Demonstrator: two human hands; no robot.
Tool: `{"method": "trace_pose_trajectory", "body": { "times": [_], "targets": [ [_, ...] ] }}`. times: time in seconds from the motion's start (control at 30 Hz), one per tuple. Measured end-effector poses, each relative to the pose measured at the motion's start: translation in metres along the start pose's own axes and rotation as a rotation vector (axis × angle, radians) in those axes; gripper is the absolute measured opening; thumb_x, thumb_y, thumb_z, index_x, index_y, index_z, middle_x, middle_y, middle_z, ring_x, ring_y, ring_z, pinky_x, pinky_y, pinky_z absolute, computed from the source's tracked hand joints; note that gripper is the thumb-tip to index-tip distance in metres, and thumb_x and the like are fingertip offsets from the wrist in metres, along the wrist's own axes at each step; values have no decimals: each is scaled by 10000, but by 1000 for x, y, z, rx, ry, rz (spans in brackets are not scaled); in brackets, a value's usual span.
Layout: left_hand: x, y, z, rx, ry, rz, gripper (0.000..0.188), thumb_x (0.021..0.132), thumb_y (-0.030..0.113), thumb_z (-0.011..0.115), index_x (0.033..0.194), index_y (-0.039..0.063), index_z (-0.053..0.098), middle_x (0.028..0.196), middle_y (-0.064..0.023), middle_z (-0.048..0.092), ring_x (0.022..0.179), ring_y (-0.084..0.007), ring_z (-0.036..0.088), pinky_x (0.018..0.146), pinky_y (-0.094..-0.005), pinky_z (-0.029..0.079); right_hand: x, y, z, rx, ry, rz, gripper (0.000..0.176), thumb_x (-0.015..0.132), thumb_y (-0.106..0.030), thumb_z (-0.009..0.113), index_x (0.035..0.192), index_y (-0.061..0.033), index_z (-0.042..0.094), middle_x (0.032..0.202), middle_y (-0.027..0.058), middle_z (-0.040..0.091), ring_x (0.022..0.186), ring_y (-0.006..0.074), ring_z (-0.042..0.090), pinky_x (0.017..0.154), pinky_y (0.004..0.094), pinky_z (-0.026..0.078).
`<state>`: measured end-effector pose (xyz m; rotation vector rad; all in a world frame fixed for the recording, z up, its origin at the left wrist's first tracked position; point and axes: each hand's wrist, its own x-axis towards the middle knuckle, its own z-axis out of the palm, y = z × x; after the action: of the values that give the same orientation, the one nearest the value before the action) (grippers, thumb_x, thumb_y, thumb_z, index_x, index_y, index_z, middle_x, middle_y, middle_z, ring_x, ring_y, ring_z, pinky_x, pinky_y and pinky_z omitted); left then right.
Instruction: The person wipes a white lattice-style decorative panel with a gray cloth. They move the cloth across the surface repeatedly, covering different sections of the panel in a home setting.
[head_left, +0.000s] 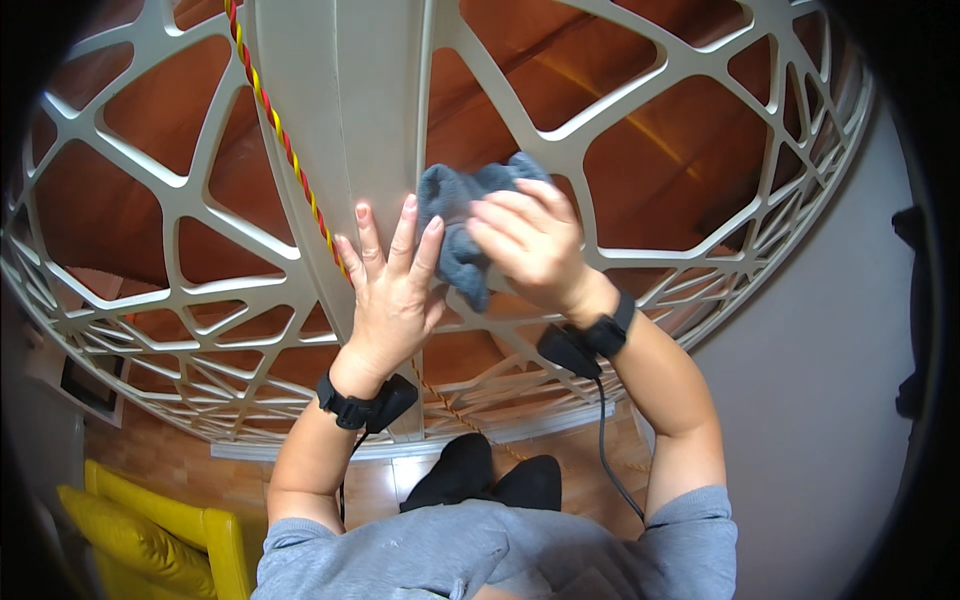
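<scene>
A white openwork lattice screen (566, 150) with irregular cut-outs stands before me, with reddish-brown material behind it. My left hand (394, 289), fingers spread, rests against the screen's flat white upright panel (379, 97); its forefinger is beside a grey-blue cloth (459, 195). My right hand (529, 244), somewhat blurred, is on the cloth with its fingers bent over it, at the lattice just right of the panel. The fingertips partly hide how firmly it grips. A twisted red and yellow cord (289, 150) runs down the panel's left side to my left hand.
A yellow armchair (221, 547) with a cushion is at the lower left. A pale wall (810, 360) rises on the right. Below, the screen's base rail (525, 431) meets the wood-look floor (187, 450). Cables hang from black devices strapped to both wrists.
</scene>
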<state>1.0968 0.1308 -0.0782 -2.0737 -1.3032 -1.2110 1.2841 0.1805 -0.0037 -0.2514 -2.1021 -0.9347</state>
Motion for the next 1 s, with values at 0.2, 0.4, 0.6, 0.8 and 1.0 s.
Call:
{"method": "trace_pose_trajectory", "body": {
  "times": [0.2, 0.4, 0.6, 0.8, 1.0],
  "targets": [
    [14, 25, 22, -61, 27, 103, 965, 707, 185, 734, 1470, 20, 167, 1534, -215, 131, 1417, -439, 43, 1083, -623, 34, 12, 36, -46, -155, 48, 240, 170, 775, -63, 604, 924, 18, 619, 1034, 189, 650, 1014, 344, 624, 877, 420, 503],
    [34, 34, 50, -192, 2, 133, 942, 742, 199, 716, 1451, -39, 143, 1497, -300, 124, 1395, -453, 132, 1101, -551, 175, -2, 28, -22, -158, -120, 145, 356, 826, -177, 556, 1172, -114, 616, 1182, 115, 614, 1182, 326, 535, 984, 468, 433],
    [31, 35, 53, -157, -60, 111, 941, 741, 175, 711, 1456, -30, 135, 1510, -287, 87, 1403, -452, 95, 1103, -548, 170, -3, 60, -23, -282, -85, 275, 361, 791, -133, 619, 1138, -35, 642, 1252, 170, 574, 1238, 370, 482, 1015, 482, 384],
    [32, 35, 57, -109, -63, 134, 949, 718, 207, 731, 1433, -55, 165, 1486, -316, 104, 1398, -474, 62, 1102, -574, 131, -2, 40, -17, -285, -90, 186, 347, 837, -147, 537, 1153, -31, 622, 1260, 177, 569, 1239, 350, 487, 1035, 482, 363],
    [31, 35, 62, -99, -45, 108, 931, 710, 221, 733, 1414, -74, 200, 1478, -326, 107, 1399, -471, 44, 1100, -582, 116, 14, 53, -7, -238, -36, 173, 363, 819, -117, 538, 1148, 29, 589, 1185, 215, 592, 1175, 335, 535, 1017, 461, 389]
  ]
}}
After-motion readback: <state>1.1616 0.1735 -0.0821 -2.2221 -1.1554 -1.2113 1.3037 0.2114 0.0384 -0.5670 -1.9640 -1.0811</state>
